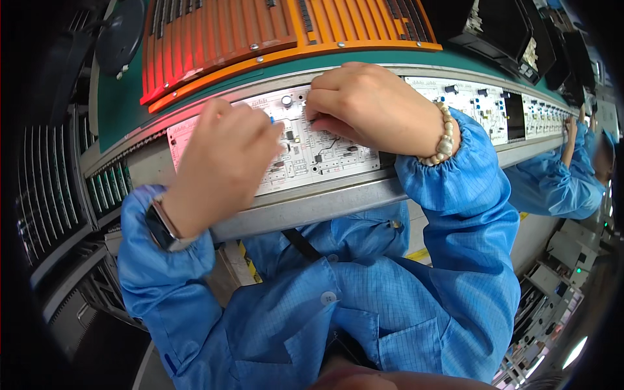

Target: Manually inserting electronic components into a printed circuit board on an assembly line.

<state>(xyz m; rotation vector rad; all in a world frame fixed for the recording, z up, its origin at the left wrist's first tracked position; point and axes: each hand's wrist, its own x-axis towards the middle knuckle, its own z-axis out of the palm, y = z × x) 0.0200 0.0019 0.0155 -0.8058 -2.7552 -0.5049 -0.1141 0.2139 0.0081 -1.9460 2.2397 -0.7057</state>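
This is an electronics factory's assembly line: at least 3 white circuit boards (302,168) sit along a metal conveyor (312,210). Orange slotted trays (354,29) hold small dark parts (305,21) beyond it, and a co-worker (552,185) in blue workwear (565,198) is farther along.

Left hand (224,159) blurred, loosely curled, back upward — right hand (365,101) arched, palm down, angled left.
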